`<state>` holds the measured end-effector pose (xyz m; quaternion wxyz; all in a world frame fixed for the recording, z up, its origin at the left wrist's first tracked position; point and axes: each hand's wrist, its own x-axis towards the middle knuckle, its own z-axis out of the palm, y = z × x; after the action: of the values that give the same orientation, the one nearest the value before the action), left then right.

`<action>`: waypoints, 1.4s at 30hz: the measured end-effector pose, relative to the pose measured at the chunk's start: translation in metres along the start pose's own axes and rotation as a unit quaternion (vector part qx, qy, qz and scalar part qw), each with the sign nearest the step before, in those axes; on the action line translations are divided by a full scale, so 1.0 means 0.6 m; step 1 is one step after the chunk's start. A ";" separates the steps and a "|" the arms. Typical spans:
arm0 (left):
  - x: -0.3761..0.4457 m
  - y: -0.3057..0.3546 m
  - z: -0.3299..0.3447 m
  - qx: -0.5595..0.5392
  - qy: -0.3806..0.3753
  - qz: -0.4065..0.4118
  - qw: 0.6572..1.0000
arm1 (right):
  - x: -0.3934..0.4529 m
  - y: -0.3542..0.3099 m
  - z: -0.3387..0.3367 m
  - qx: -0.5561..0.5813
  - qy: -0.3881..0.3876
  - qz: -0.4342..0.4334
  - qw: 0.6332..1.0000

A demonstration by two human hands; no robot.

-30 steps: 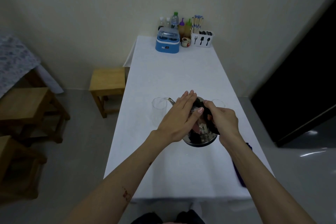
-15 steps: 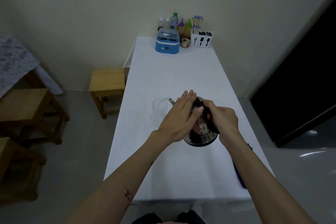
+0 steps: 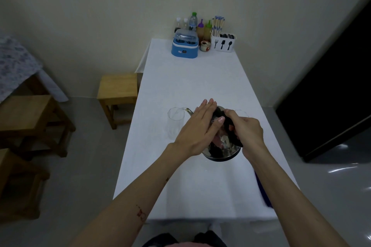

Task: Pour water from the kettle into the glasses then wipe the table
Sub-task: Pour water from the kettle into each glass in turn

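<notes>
- Near right table [image 3: 196, 190] edge: blue cloth [image 3: 262, 190], partly hidden by the right forearm; wiping not begun.
- Mid-table: steel kettle [image 3: 222, 149], tipped leftward. Right hand [image 3: 246, 129] closed around its black handle; left hand [image 3: 197, 130] flat, fingers extended, pressed on the lid.
- Spout [image 3: 189, 110] at the rim of the left glass [image 3: 176, 121]; no stream discernible. Step judged: first pour.
- Second glass [image 3: 242, 113] behind the right hand, mostly hidden.
- Next: tilt further, lid held, spout kept over the rim.

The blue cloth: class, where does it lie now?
In the head view, the blue cloth lies at the table's near right edge, beside the right forearm.
</notes>
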<state>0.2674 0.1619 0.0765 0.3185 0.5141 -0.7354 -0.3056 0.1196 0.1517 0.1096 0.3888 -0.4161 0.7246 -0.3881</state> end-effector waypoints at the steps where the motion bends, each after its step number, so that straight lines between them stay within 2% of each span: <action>1: 0.000 0.000 0.000 0.000 0.001 -0.001 1.000 | 0.000 0.000 0.001 0.001 0.000 -0.001 1.000; 42: -0.002 0.000 0.001 -0.004 0.010 0.001 1.000 | -0.011 -0.008 0.005 -0.006 0.002 -0.020 1.000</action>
<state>0.2673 0.1632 0.0761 0.3282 0.5149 -0.7318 -0.3028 0.1259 0.1553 0.1144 0.3774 -0.4320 0.7191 -0.3921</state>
